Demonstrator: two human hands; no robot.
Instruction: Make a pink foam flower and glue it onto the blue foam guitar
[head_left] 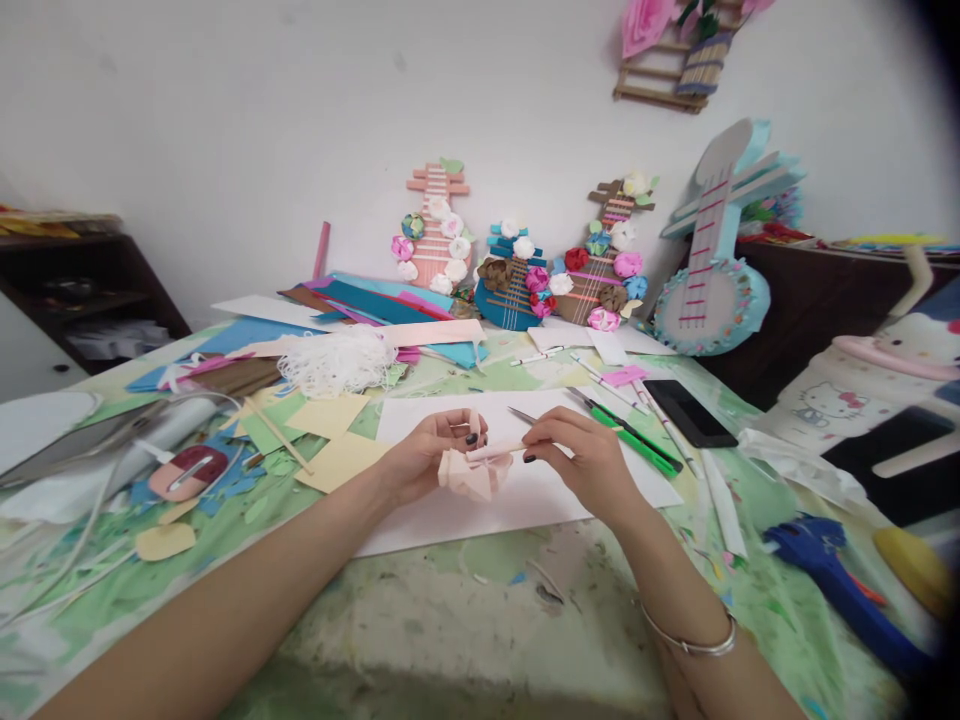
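A pale pink paper flower with folded petals is in my left hand, whose fingers curl round its back and side. My right hand has its thumb and fingers pinched on a thin pale stick that lies against the top of the flower. A dark pointed tip shows beside the right fingers; the rest of it is hidden behind the hand. Beneath both hands is a white sheet of paper. Just right of my right hand lies a green-handled cutting tool.
Yellow paper pieces, a heap of white shredded strips and coloured sheets lie to the left and back. Decorated paper instruments lean on the wall. A phone, a blue glue gun and a cup are at right.
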